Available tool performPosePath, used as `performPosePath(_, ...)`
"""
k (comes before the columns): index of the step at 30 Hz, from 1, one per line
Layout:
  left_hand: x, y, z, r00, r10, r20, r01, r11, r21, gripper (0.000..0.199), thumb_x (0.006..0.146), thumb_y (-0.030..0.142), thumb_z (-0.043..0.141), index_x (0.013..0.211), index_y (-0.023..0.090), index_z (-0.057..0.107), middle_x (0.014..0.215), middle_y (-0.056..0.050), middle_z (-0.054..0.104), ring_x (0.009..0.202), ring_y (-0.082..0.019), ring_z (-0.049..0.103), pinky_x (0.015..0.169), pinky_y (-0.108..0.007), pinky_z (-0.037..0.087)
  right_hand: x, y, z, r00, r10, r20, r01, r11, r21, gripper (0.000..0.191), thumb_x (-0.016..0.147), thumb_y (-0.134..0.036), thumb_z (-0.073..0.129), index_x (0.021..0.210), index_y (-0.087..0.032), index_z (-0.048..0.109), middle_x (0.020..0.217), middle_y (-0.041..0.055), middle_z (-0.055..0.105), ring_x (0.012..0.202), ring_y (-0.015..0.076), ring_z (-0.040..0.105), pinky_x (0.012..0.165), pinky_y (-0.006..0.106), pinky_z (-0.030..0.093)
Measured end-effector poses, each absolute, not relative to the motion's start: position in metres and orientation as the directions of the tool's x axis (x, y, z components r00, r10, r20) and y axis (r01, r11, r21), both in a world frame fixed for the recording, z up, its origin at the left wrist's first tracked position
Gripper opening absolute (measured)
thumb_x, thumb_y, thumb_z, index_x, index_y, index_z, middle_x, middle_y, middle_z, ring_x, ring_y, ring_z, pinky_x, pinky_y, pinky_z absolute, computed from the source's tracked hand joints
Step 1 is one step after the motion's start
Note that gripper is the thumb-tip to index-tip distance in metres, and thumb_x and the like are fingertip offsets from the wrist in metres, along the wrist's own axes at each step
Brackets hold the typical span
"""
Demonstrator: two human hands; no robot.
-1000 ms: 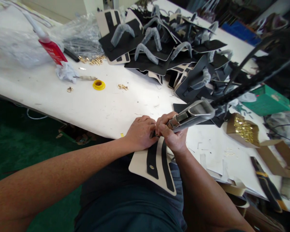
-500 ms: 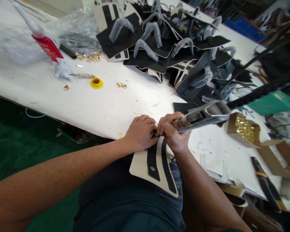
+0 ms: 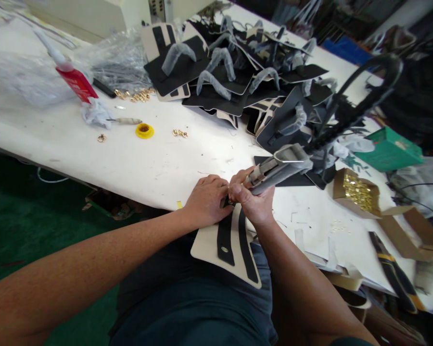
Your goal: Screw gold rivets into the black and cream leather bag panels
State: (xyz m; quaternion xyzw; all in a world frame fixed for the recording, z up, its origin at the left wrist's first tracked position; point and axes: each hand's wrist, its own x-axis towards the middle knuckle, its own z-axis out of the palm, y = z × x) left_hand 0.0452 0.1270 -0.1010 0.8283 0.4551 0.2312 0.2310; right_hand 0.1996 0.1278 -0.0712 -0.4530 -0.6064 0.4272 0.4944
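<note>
In the head view, a beige leather panel (image 3: 206, 245) with black strips (image 3: 225, 240) lies over my lap at the table edge. A small round fastener shows near the lower end of one strip. My left hand (image 3: 211, 199) is closed over the panel's far end, thumb on the black strip. Against it, my right hand (image 3: 254, 202) grips a grey power screwdriver (image 3: 279, 168) trailing a black hose (image 3: 361, 103). The screwdriver's front end points down at the far end of the strip. Its tip is hidden by my fingers.
Behind lies a heap of black panels (image 3: 180, 67) with plastic-wrapped handles. A red glue bottle (image 3: 77, 84), yellow cap (image 3: 145, 130) and gold fittings (image 3: 137, 95) are at left. At right are a box of gold parts (image 3: 361, 192), an opened cardboard box (image 3: 411, 233) and pliers (image 3: 397, 274).
The screwdriver's rear end has swung left and stands steeper, and its hose now bends in a loop. My right hand has shifted slightly left; the panel stays in my left hand.
</note>
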Motion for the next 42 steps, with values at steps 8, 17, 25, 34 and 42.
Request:
performPosePath(8,0.038,0.118,-0.082,0.374,0.925,0.061,0.773,-0.347,0.531,0.048,0.084,0.056,0.074,0.119,0.023,0.069,0.122,-0.010,0.072,0.119,-0.035,0.062,0.099,-0.050,0.049,0.202,0.120,-0.067,-0.040,0.957,0.288,0.016,0.288,-0.957,0.045,0.080,-0.058,0.082,0.067,-0.022,0.058,0.062,-0.0015,0.055,0.054,0.0148,0.054,0.052,0.032,0.049)
performPosePath(17,0.028,0.126,-0.059,0.206,0.933,-0.296,0.780,0.026,0.625,0.072,0.078,0.053,0.078,0.139,0.018,0.058,0.087,-0.005,0.076,0.079,-0.028,0.073,0.070,-0.037,0.052,0.213,0.114,-0.072,0.079,0.949,0.304,-0.042,0.308,-0.950,0.041,0.084,-0.054,0.079,0.071,-0.022,0.057,0.061,-0.0018,0.056,0.054,0.0153,0.054,0.052,0.031,0.046)
performPosePath(25,0.046,0.116,-0.050,0.119,0.783,-0.611,0.304,0.557,0.773,0.058,0.071,0.038,0.085,0.121,0.016,0.064,0.092,-0.008,0.078,0.072,-0.023,0.073,0.057,-0.031,0.055,0.217,0.113,-0.075,0.123,0.954,0.273,-0.091,0.284,-0.954,0.046,0.083,-0.063,0.075,0.072,-0.023,0.055,0.061,-0.0009,0.058,0.054,0.0159,0.054,0.053,0.032,0.047)
performPosePath(34,0.070,0.125,-0.053,0.148,0.861,-0.486,0.540,0.342,0.769,0.018,0.068,0.032,0.082,0.080,0.019,0.078,0.078,-0.003,0.076,0.076,-0.022,0.069,0.064,-0.030,0.050,0.221,0.110,-0.074,0.109,0.955,0.274,-0.122,0.287,-0.950,0.047,0.084,-0.062,0.076,0.071,-0.023,0.053,0.063,-0.0010,0.057,0.057,0.0156,0.054,0.055,0.032,0.048)
performPosePath(42,0.068,0.128,-0.055,0.148,0.811,-0.566,0.513,0.427,0.745,0.017,0.066,0.032,0.083,0.074,0.018,0.076,0.072,-0.004,0.076,0.068,-0.023,0.071,0.062,-0.033,0.054,0.224,0.108,-0.059,0.110,0.952,0.286,-0.133,0.299,-0.945,0.051,0.083,-0.067,0.074,0.067,-0.023,0.054,0.060,-0.0004,0.056,0.054,0.0156,0.053,0.053,0.032,0.046)
